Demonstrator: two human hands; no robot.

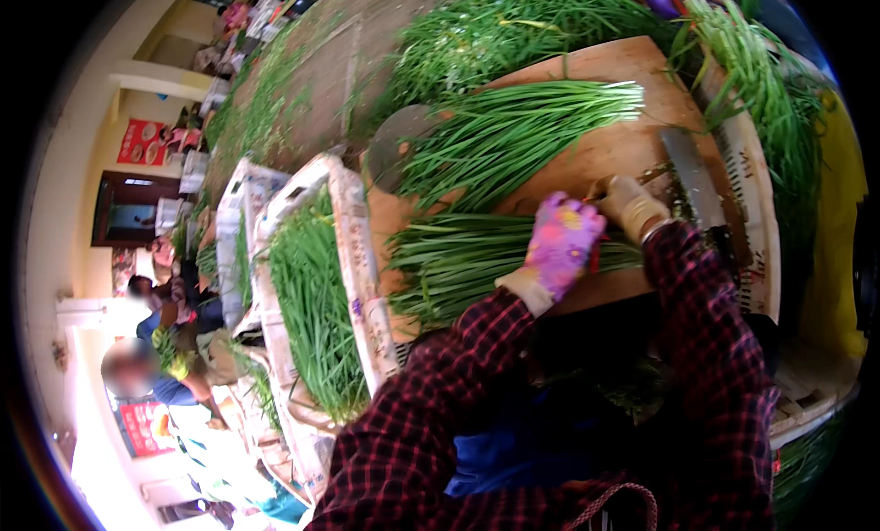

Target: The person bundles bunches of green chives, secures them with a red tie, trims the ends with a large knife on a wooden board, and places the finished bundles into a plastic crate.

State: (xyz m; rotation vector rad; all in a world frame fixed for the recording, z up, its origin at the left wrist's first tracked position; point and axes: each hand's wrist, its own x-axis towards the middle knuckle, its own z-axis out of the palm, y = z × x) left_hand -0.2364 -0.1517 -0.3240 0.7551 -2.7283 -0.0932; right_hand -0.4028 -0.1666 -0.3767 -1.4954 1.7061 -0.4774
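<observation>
On a wooden board (605,146) lie two bundles of long green leafy stalks, likely garlic chives. The upper bundle (522,128) lies loose with its pale cut ends to the right. Over the lower bundle (467,256) rests my left hand (564,239), in a purple flowered glove. My right hand (625,201), in a pale glove, is close beside it above the bundle's right end, fingers bent together. A red strip, perhaps a tie, shows between the hands; which fingers pinch it is unclear. A broad-bladed knife (687,170) lies on the board right of my right hand.
White plastic crates stand left, one (350,256) holding green stalks (309,304). A dark round object (402,146) sits at the board's left edge. Loose greens (474,42) heap beyond the board; more stalks (763,70) lie at right. A co-worker (179,386) is at far left.
</observation>
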